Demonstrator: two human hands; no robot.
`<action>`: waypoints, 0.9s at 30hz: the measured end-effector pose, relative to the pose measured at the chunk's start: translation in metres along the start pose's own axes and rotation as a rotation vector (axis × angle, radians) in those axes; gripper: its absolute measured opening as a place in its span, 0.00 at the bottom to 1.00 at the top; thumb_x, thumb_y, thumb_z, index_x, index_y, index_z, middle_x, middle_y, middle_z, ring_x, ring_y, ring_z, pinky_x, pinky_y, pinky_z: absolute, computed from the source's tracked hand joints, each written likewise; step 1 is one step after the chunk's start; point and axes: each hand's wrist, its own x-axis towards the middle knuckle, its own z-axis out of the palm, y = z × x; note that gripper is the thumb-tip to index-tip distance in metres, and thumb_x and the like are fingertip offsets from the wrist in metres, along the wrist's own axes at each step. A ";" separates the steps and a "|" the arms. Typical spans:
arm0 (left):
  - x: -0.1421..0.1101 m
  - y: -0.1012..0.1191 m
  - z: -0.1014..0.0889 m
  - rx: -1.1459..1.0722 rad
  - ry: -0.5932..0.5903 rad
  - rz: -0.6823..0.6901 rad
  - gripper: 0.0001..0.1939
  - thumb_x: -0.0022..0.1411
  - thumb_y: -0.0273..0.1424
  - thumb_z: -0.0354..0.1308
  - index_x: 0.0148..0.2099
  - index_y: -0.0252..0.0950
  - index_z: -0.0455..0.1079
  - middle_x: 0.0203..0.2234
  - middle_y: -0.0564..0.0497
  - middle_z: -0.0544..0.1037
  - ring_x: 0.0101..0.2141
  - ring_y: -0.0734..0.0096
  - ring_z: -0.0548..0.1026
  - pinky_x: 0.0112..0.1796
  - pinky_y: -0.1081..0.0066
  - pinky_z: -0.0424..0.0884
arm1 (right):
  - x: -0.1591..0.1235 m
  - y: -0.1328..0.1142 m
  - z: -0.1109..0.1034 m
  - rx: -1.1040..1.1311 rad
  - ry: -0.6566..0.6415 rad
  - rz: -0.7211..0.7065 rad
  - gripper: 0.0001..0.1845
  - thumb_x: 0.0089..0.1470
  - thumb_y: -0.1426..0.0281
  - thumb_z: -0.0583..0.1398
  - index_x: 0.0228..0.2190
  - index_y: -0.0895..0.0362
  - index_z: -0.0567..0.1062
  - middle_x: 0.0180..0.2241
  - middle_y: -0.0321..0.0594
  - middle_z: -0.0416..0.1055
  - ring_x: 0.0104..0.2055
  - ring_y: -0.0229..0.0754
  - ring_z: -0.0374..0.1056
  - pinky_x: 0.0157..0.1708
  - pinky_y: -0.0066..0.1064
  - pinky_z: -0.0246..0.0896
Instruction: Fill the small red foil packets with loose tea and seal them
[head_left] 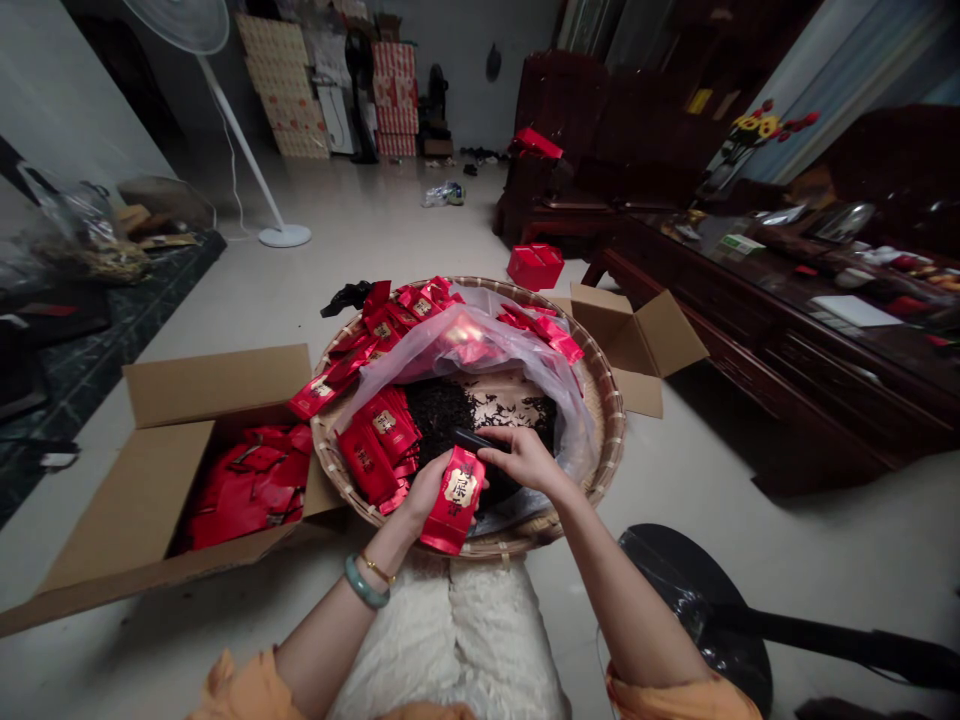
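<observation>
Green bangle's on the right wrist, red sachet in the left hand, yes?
No: the green bangle is on the left wrist, not the right, as the head view shows. The red sachet is in the left hand, as you said.

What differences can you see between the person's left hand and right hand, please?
The left hand grips a red sachet; the right hand holds a black object. The left wrist wears a green bangle and gold bracelet; the right wrist is bare. Both reach over the woven basket.
</observation>
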 end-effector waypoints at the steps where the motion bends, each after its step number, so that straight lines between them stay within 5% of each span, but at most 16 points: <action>1: 0.000 0.000 0.000 0.002 0.000 -0.002 0.27 0.64 0.43 0.40 0.35 0.26 0.71 0.25 0.40 0.78 0.18 0.66 0.73 0.18 0.66 0.71 | 0.000 0.000 0.000 0.002 0.001 0.000 0.16 0.47 0.68 0.61 0.40 0.55 0.77 0.40 0.40 0.77 0.43 0.48 0.71 0.45 0.38 0.62; 20: 0.006 -0.006 -0.007 0.011 -0.009 0.026 0.26 0.63 0.44 0.42 0.34 0.27 0.71 0.24 0.40 0.78 0.18 0.65 0.73 0.18 0.67 0.71 | -0.001 0.008 0.003 -0.076 -0.008 -0.019 0.16 0.48 0.67 0.60 0.41 0.55 0.77 0.38 0.39 0.77 0.42 0.49 0.71 0.44 0.39 0.63; 27: 0.004 -0.005 -0.009 0.014 -0.048 0.066 0.24 0.61 0.45 0.47 0.37 0.26 0.71 0.25 0.40 0.78 0.19 0.65 0.74 0.19 0.67 0.71 | -0.001 0.011 0.000 0.141 -0.002 0.047 0.21 0.45 0.65 0.63 0.43 0.57 0.75 0.45 0.42 0.74 0.48 0.49 0.69 0.51 0.42 0.59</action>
